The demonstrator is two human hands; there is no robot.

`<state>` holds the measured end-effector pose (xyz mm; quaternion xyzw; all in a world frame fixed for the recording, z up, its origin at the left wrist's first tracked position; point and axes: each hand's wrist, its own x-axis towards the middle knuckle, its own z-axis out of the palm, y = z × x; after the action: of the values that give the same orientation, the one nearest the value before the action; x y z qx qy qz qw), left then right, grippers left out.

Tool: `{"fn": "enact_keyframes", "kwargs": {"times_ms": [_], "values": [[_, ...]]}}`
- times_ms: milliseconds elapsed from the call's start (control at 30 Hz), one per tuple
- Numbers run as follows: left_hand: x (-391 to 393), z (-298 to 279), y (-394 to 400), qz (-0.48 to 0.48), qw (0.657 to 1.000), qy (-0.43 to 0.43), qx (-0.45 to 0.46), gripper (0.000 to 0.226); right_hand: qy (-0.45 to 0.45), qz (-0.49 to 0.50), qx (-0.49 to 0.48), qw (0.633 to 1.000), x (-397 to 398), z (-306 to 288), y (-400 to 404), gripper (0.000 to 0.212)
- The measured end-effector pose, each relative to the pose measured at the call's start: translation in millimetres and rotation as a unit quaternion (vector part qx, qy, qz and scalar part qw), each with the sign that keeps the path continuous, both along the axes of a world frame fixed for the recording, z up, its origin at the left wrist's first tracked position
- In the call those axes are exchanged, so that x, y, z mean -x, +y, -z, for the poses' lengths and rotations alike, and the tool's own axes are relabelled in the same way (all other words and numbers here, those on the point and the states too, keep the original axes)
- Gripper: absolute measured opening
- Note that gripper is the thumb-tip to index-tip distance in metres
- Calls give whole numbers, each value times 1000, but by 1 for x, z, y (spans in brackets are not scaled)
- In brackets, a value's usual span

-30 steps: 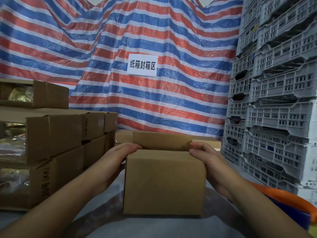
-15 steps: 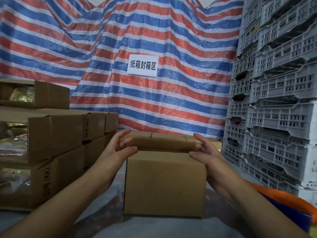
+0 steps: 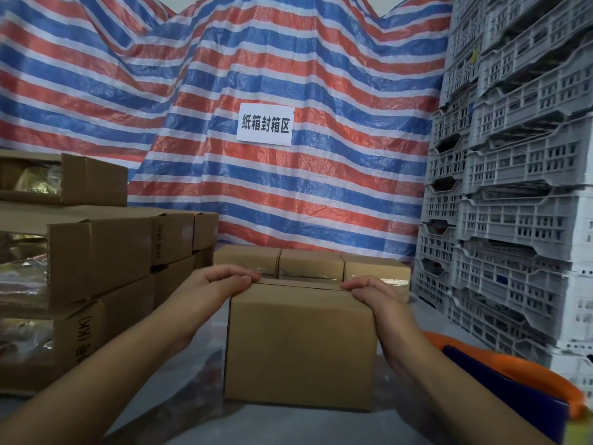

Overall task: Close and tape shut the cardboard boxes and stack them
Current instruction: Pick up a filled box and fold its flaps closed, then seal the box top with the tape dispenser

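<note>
A plain brown cardboard box (image 3: 300, 345) stands on the table in front of me, its top flaps folded flat. My left hand (image 3: 213, 285) rests on the box's top left corner with fingers curled over the flaps. On the top right corner my right hand (image 3: 373, 293) presses down in the same way. No tape shows on the box from here. Behind it a row of three taped boxes (image 3: 309, 263) sits against the tarp.
Stacked cardboard boxes (image 3: 96, 258) with clear-taped ends fill the left side. Grey plastic crates (image 3: 513, 187) tower at the right. An orange and blue object (image 3: 526, 383) lies at the right front. A striped tarp with a white sign (image 3: 264, 124) hangs behind.
The far flap stood upright a second ago; both hands folded it down, and the top flaps now lie flat under my fingers.
</note>
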<state>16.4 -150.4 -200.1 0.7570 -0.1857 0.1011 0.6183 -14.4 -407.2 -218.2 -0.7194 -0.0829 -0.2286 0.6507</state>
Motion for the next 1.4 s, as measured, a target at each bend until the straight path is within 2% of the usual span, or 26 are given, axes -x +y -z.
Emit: {"fn": "enact_keyframes", "kwargs": {"times_ms": [67, 167, 233, 300, 367, 433, 500, 633, 667, 700, 733, 800, 833, 967, 1067, 1400], "values": [[7, -13, -3, -23, 998, -13, -55, 19, 4, 2, -8, 1000, 0, 0, 0, 40], [29, -24, -22, -37, 974, -141, -171, 16, 7, 3, -8, 1000, 2, -3, 0, 37], [42, -25, -43, -20, 925, -221, -307, 33, 9, 1, -2, 1000, 3, -3, 0, 32], [47, -22, -63, -30, 862, -252, -440, 58, 13, -5, 1, 1000, 4, -4, 0, 28], [48, -16, -76, -52, 819, -268, -505, 65, 14, -13, -2, 1000, 4, -4, -1, 26], [47, -6, -78, -81, 806, -311, -497, 64, 17, -4, 28, 999, 5, -5, -2, 25], [46, 1, -75, -100, 808, -344, -469, 62, 20, 3, 78, 997, 7, -8, -4, 23], [43, 5, -74, -112, 808, -350, -460, 62, 55, -7, 186, 981, 18, -27, -19, 17], [43, 4, -75, -112, 810, -345, -461, 62, 67, 26, 227, 971, 22, -32, -26, 19], [43, 4, -75, -112, 809, -343, -464, 62, 76, 94, 302, 946, 26, -36, -35, 23], [43, 5, -75, -113, 807, -343, -468, 62, 88, 182, 405, 892, 30, -37, -44, 31], [43, 5, -75, -116, 805, -341, -472, 62, 134, 311, 567, 751, 43, -32, -62, 41], [42, 6, -75, -116, 805, -338, -473, 62, 158, 334, 592, 716, 51, -26, -71, 39], [40, 6, -75, -94, 819, -315, -470, 63, 210, 361, 626, 658, 80, -3, -96, 46], [41, 2, -75, -81, 828, -295, -470, 64, 228, 359, 628, 652, 89, 10, -102, 48], [43, -8, -75, -59, 819, -267, -505, 53, 198, 347, 574, 715, 81, 27, -113, 43]]}}
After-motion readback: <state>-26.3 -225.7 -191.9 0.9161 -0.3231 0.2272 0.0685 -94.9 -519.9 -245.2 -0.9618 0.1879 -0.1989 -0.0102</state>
